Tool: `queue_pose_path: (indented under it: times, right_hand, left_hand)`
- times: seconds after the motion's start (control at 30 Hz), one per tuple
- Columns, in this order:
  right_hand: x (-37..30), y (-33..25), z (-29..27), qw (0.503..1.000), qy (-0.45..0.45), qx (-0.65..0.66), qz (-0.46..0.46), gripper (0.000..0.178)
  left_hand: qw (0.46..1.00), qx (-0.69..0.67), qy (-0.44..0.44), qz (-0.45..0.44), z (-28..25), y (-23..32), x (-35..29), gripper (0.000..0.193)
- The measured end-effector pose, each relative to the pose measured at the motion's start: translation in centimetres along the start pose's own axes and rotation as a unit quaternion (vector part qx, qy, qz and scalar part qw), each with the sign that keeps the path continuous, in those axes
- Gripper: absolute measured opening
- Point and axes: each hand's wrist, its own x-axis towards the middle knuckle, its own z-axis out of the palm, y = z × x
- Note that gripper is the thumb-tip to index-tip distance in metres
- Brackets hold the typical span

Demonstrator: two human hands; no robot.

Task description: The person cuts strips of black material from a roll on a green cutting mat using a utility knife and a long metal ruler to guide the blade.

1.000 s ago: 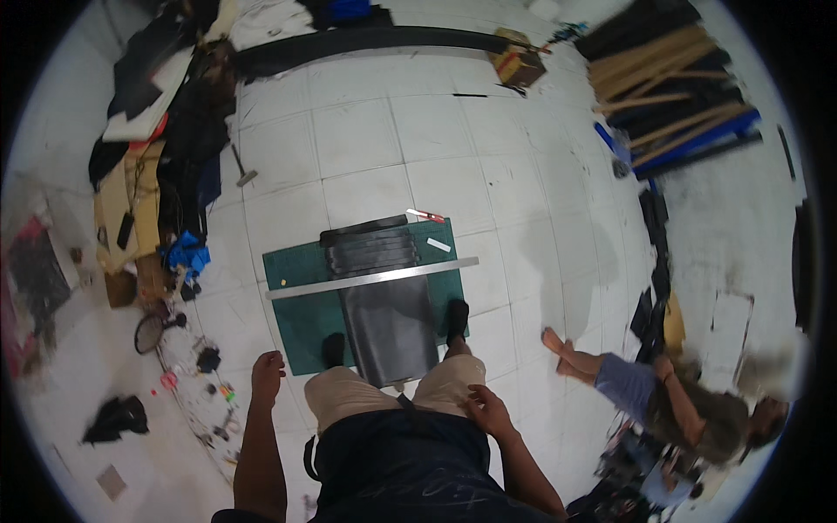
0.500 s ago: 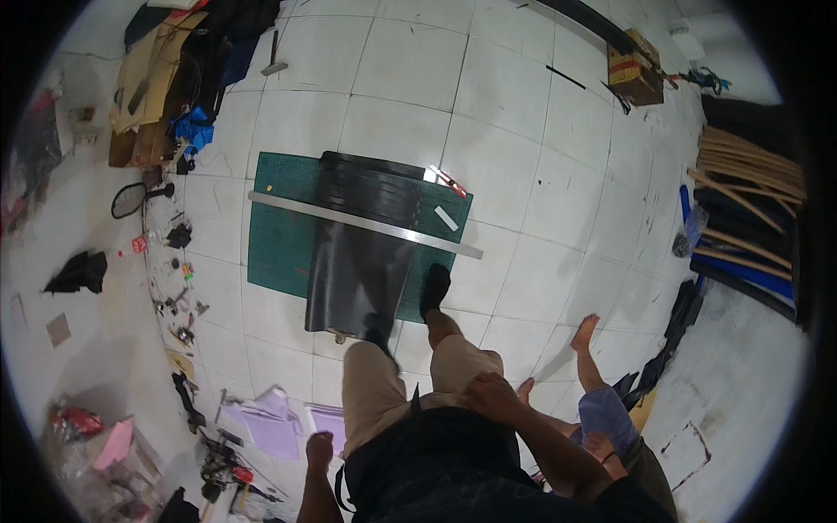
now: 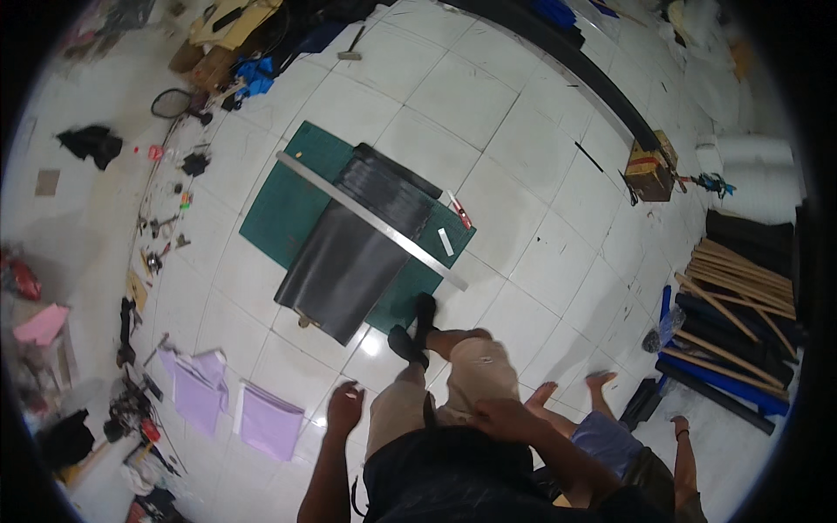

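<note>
My left hand (image 3: 345, 408) hangs beside my left thigh, fingers curled in. A small white spot shows at its fingertips, too small to name. My right hand (image 3: 506, 420) lies against my beige shorts (image 3: 478, 376) with its fingers bent; what they hold, if anything, is hidden. Ahead of my feet, a black sheet (image 3: 340, 261) lies across a green cutting mat (image 3: 277, 215). A long metal ruler (image 3: 375, 221) crosses the sheet and mat at a slant. On the mat's right corner are a red and white cutter (image 3: 459, 209) and a small white strip (image 3: 445, 241).
Lilac folded cloths (image 3: 270, 422) lie on the tiles at lower left. Tools and a racket (image 3: 174, 104) line the left wall. At right are wooden sticks (image 3: 741, 277) on dark rolls and a cardboard box (image 3: 650, 174). Another person's bare legs (image 3: 602, 399) show at lower right.
The view has turned, so the mat and ruler slant more. My feet are now close together off the black sheet, the left one having moved right. Both hands remain at my sides.
</note>
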Motion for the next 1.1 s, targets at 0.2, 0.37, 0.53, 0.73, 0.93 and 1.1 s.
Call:
queue_pose_path:
  times: [0.2, 0.37, 0.53, 0.73, 0.93, 1.1]
  right_hand:
    - [-1.4, 4.0, -3.3, 0.991, -0.097, -0.093, -0.025, 0.046]
    - [-0.1, 7.1, -5.7, 0.946, -0.307, -0.089, -0.051, 0.065]
    - [6.3, 16.8, -3.6, 0.877, -0.481, -0.003, -0.01, 0.069]
    - [21.8, 23.1, 0.2, 0.954, -0.273, -0.036, -0.119, 0.06]
    - [44.6, 27.7, -3.6, 0.992, 0.04, -0.015, -0.116, 0.039]
    - [61.4, 29.7, -6.6, 0.969, 0.147, -0.041, -0.193, 0.036]
  left_hand:
    - [0.969, 0.093, -0.229, -0.005, 3.9, 8.6, -7.1, 0.035]
    - [0.959, 0.031, -0.28, 0.028, 6.1, 8.3, -10.9, 0.032]
    - [0.893, -0.11, -0.405, -0.159, 9.2, 5.1, -10.1, 0.036]
    - [0.936, 0.04, -0.219, -0.274, 11.3, -6.9, -6.9, 0.032]
    - [0.959, 0.146, -0.052, -0.238, 13.8, -23.3, 2.5, 0.028]
    - [0.975, -0.13, 0.161, -0.086, 19.9, -27.6, 34.5, 0.025]
